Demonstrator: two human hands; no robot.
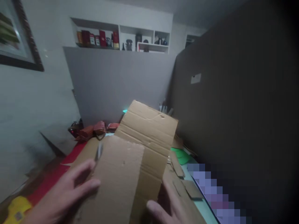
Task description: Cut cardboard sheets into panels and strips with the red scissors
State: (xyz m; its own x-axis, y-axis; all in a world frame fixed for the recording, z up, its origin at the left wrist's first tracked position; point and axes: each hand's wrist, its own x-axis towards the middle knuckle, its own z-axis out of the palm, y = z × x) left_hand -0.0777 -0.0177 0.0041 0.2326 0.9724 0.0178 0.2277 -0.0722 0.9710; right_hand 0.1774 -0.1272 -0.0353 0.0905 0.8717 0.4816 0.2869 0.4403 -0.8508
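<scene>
A large piece of brown cardboard (121,168), creased and bent with a raised flap, stands tilted in front of me. My left hand (77,183) is at its left edge, thumb and index finger apart. From beside the index fingertip juts a thin grey blade-like tool (99,151), blurred; its handle is hidden, though it appears to be in that hand. At the lower right edge of the cardboard, my right hand (165,202) is closed on it, thumb in front and other fingers partly hidden.
Cardboard scraps (192,189) and a green piece (180,155) lie on the pale table at right. Reddish-brown pouches (93,130) sit at the back left, near a red surface (50,183). A yellow object (18,208) is at lower left. Grey panels (121,81) stand behind and right.
</scene>
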